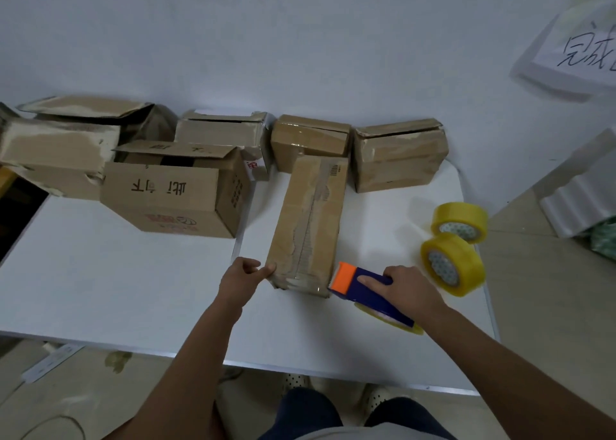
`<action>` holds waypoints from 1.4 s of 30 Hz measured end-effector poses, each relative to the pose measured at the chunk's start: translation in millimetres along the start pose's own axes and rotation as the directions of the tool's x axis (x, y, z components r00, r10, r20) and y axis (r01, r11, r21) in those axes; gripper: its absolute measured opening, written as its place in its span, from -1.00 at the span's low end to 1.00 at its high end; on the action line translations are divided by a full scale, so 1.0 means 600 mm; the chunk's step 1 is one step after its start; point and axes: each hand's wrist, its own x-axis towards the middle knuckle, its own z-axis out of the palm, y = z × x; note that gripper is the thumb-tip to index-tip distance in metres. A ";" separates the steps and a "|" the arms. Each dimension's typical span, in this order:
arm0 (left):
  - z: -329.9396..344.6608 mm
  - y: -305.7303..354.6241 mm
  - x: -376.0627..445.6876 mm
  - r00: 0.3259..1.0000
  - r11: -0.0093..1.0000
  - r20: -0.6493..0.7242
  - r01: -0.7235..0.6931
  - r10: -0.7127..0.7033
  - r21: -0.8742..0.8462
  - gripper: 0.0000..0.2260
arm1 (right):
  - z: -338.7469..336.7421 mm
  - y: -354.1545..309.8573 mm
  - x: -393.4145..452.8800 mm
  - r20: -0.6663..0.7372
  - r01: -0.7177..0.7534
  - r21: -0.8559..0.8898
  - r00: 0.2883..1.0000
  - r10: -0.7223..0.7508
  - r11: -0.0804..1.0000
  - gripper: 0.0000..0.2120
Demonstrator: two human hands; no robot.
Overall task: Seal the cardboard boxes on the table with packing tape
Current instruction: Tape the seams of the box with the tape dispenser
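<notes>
Left hand (240,281): fingers curled, thumb tip pressed against the near left corner of the long box (308,223). Right hand (408,289): wrapped around the blue tape dispenser (366,291), index finger laid straight along its top, orange head touching the box's near right corner at roughly 9 o'clock from the hand. Yellowish roll visible under the dispenser body.

Long box: lying flat at the middle of the white table (100,273), long axis running from 6 o'clock near the hands toward 12 o'clock, tilted slightly right at the far end. Torn centre seam along the top (old tape remnants showing), far end touching or just short of a smaller box (310,137) in the back row.

Open table surface at 9 o'clock of the left hand, reaching the near and left edges; a narrower strip at 3 o'clock before the right edge.

Two spare tape rolls (456,243) standing on their rims near the right edge, at about 1 o'clock from the right hand, one just behind the other.

Boxes counted: six in all. Along the back, at 12 o'clock: a printed box (173,193) with flaps open at 10 o'clock, a battered one (56,152) at the far left, one (226,132) behind the printed box, the smaller box, and one (400,156) at 1 o'clock.
</notes>
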 end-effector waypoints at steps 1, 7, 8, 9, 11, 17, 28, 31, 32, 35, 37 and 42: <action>0.000 -0.002 0.000 1.000 1.000 -0.001 -0.009 0.009 0.014 -0.64 | 0.001 0.000 0.001 -0.004 0.001 0.001 1.000 -0.001 1.000 -0.46; -0.011 -0.006 0.016 0.994 0.999 0.110 0.022 -0.026 0.032 -0.52 | 0.008 0.000 0.001 -0.014 -0.003 -0.003 1.000 0.003 1.000 -0.45; -0.015 -0.004 0.018 0.989 0.999 0.137 0.048 -0.048 0.004 -0.42 | 0.009 0.000 0.001 -0.017 -0.002 0.002 1.000 0.002 1.000 -0.46; -0.019 -0.002 0.020 0.985 0.997 0.158 0.076 -0.070 -0.031 -0.30 | 0.008 0.000 0.000 -0.018 0.000 0.007 1.000 0.000 1.000 -0.46; -0.027 0.005 0.023 0.981 0.996 0.182 0.078 -0.069 -0.041 -0.13 | 0.008 -0.002 -0.001 -0.021 0.005 0.013 1.000 -0.004 1.000 -0.47; -0.049 0.006 0.023 0.987 0.885 -0.005 -0.144 0.163 0.444 -0.37 | 0.007 -0.004 0.000 -0.042 -0.002 -0.002 0.999 0.001 1.000 -0.48; 0.027 -0.072 -0.028 0.582 0.127 0.580 -0.760 0.570 0.638 -0.47 | 0.019 0.000 0.002 0.005 -0.016 0.073 1.000 0.016 0.997 -0.51; 0.007 -0.055 -0.020 0.554 0.140 0.593 -0.789 0.585 0.598 -0.49 | 0.026 -0.004 -0.001 0.024 -0.003 0.086 1.000 0.001 0.996 -0.49; 0.009 -0.035 -0.023 0.551 0.168 0.572 -0.793 0.607 0.586 -0.51 | 0.029 -0.004 -0.002 0.034 0.002 0.089 0.999 -0.005 0.996 -0.49; 0.055 0.027 -0.020 0.565 0.283 0.528 -0.805 0.634 0.521 -0.52 | 0.030 0.001 -0.005 0.063 0.015 0.113 0.998 -0.022 0.993 -0.47; 0.095 0.045 -0.009 0.575 0.257 0.582 -0.803 0.575 0.538 -0.49 | 0.023 0.006 -0.006 0.101 0.025 0.121 0.994 -0.038 0.992 -0.38; 0.108 0.029 0.017 0.601 0.177 0.607 -0.771 0.521 0.612 -0.46 | 0.007 0.016 -0.009 0.190 0.055 0.091 0.979 -0.072 0.994 -0.40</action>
